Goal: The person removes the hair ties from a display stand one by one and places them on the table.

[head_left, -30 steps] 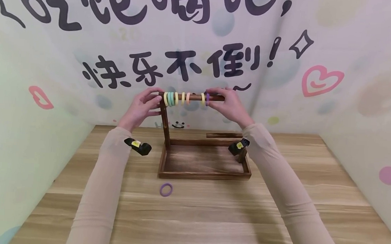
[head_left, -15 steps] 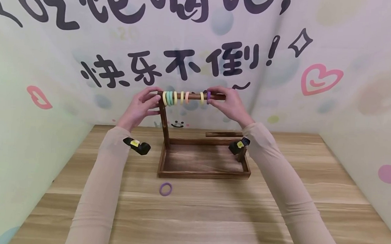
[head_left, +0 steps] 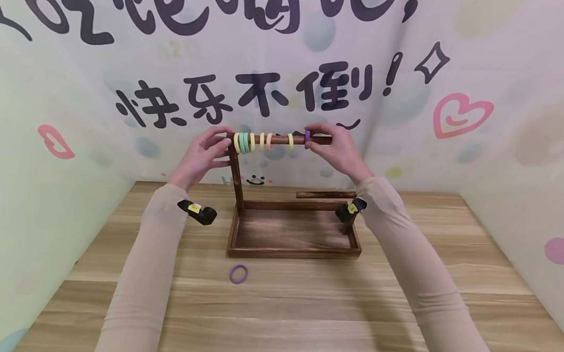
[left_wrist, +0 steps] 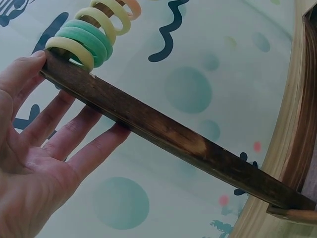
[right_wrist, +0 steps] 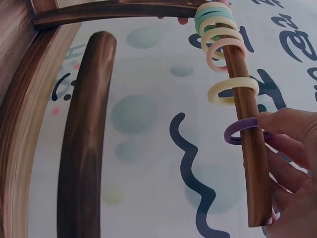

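My right hand (head_left: 336, 149) pinches a purple ring (head_left: 307, 138) between thumb and fingers, and the ring encircles the upper wooden rod (right_wrist: 253, 173) near its free end. Along the rod toward the post hang a pale yellow ring (right_wrist: 218, 96), a peach ring (right_wrist: 212, 59) and, bunched by the post, several yellow and green rings (left_wrist: 81, 37). My left hand (head_left: 205, 153) holds the top of the upright post (left_wrist: 148, 114), thumb at its upper end and fingers against its far side. Another purple ring (head_left: 231, 275) lies flat on the table in front of the stand.
The stand's tray-like base (head_left: 297, 253) sits on the wood-grain table (head_left: 275, 314). A lower rod (right_wrist: 84, 139) runs below the upper one, at the right behind the base. A printed cloth wall (head_left: 172, 74) rises behind the stand.
My right hand has slid the purple ring to the right along the upper rod, widening the gap to the yellow ring. My left hand keeps its place on the post.
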Demonstrator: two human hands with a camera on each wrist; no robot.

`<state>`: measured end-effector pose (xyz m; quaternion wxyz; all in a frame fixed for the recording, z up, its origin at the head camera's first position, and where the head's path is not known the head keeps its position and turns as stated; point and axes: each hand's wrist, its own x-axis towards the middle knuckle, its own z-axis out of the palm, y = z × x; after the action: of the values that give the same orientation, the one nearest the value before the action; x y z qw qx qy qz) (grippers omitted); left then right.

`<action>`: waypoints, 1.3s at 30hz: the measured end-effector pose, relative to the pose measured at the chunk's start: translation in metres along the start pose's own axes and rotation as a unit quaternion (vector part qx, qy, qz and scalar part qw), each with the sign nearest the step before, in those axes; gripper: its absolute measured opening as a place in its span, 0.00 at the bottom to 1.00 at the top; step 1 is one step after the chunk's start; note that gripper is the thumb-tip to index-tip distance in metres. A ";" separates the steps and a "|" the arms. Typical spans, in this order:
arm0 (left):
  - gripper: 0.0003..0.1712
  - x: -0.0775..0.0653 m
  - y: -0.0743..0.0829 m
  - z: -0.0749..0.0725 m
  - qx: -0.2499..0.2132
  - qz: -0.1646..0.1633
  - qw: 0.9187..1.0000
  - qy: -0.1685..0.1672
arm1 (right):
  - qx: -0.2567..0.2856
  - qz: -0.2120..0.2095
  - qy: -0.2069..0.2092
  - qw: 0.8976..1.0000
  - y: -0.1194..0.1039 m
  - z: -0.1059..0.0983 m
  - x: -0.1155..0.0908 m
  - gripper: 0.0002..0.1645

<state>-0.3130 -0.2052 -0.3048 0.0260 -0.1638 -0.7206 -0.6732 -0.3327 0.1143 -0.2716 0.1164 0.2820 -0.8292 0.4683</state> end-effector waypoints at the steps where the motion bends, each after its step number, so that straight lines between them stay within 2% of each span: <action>1: 0.14 0.000 0.000 0.000 -0.001 0.000 1.000 0.000 | -0.004 -0.001 0.003 1.000 0.001 -0.001 0.000 0.20; 12: 0.16 -0.001 -0.003 0.000 -0.003 0.000 1.000 -0.001 | 0.010 0.002 0.010 1.000 0.010 -0.010 -0.009 0.19; 19: 0.16 -0.002 -0.003 0.001 0.000 0.001 1.000 0.000 | -0.020 0.000 0.023 1.000 0.015 -0.014 -0.014 0.19; 28: 0.14 -0.004 -0.004 0.002 -0.005 0.001 1.000 -0.001 | -0.028 0.004 0.032 0.999 0.018 -0.019 -0.019 0.20; 39: 0.15 0.002 -0.003 0.000 -0.004 0.007 1.000 0.003 | -0.046 0.011 0.046 0.998 0.016 -0.033 -0.019 0.20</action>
<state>-0.3155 -0.2050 -0.3070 0.0323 -0.1667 -0.7165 -0.6766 -0.3290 0.1550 -0.2740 0.1623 0.2457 -0.8467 0.4432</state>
